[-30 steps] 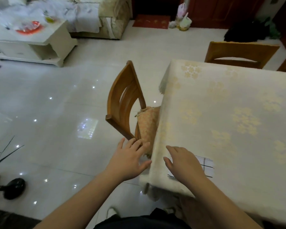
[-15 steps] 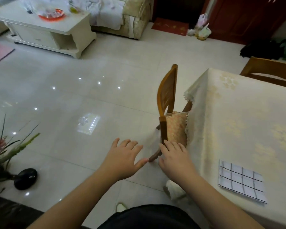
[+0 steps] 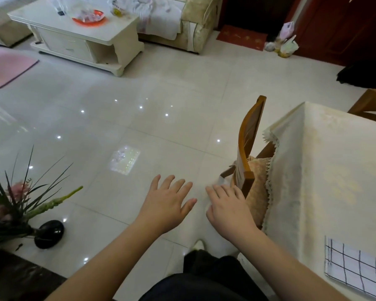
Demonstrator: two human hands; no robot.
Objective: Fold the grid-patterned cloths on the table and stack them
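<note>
A folded cloth [image 3: 356, 270] is lying on the table [image 3: 334, 170] near its close edge. Both hands, left [image 3: 167, 205] and right [image 3: 227, 208], are hovering flat with fingers spread, gripping nothing, beside the chair [image 3: 249, 153].

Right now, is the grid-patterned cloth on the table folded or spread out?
Folded: the grid-patterned cloth lies as a compact rectangle with layered edges showing on its left side, near the table edge.

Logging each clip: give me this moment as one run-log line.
left hand: open, over floor | right hand: open, by chair | cloth: folded, on table, untouched
</note>
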